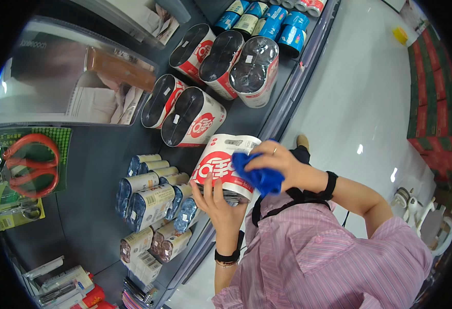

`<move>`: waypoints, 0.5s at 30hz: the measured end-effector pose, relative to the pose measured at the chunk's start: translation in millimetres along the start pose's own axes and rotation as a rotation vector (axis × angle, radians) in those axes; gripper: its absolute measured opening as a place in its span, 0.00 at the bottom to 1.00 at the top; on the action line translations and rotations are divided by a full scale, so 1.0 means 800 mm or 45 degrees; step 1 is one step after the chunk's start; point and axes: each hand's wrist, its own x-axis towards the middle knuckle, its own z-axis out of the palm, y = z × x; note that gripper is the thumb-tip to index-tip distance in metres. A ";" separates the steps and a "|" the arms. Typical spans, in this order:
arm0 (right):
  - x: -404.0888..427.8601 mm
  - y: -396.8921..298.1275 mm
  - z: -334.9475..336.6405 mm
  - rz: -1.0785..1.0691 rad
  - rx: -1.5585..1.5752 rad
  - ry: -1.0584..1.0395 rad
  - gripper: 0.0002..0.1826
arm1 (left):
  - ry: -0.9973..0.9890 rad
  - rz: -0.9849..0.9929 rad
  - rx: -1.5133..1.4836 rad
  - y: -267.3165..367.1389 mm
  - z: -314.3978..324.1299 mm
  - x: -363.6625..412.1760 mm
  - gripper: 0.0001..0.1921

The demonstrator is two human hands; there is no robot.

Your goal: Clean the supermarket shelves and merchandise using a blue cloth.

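A twin-roll pack (219,159), seemingly of bin bags, in a white and red printed paper band is held in front of the shelf. My left hand (220,204) grips it from the near left end, fingers spread over the band. My right hand (276,164) clasps a crumpled blue cloth (259,174) and presses it against the pack's right side. Part of the band lies hidden beneath the cloth. Matching black packs (193,116) stand on the dark shelf (90,170) just beyond the held one.
Blue roll packs (152,206) stand left of my left hand, with pinkish packs (172,239) below. Blue cylindrical packs (276,23) occupy the far end. Red-handled scissors (32,166) hang at left beside a clear plastic box (71,112). Stacked red-green cartons (434,104) stand across the aisle floor (349,96).
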 end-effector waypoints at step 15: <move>0.017 -0.038 -0.035 -0.170 -0.183 0.202 0.27 | 0.058 -0.146 -0.144 0.038 -0.016 0.055 0.45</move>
